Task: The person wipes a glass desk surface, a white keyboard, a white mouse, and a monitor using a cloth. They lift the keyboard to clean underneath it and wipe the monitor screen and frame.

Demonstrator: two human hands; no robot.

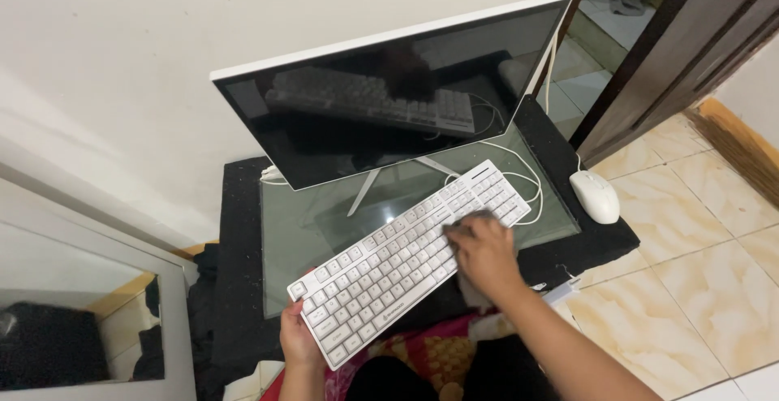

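So the keyboard (406,259) is a white full-size wired one with flat white keys and a number pad on the far end. I've got it lifted at an angle, running diagonally from lower left up to upper right, the near corner sitting in my left hand (299,338) and the far end out over the glass top of the counter (324,222). Its white cable loops off the top end. Under my right hand (485,253) there's a small greyish cloth (475,221), pressed flat on the keys near the number pad, mostly covered by my fingers.
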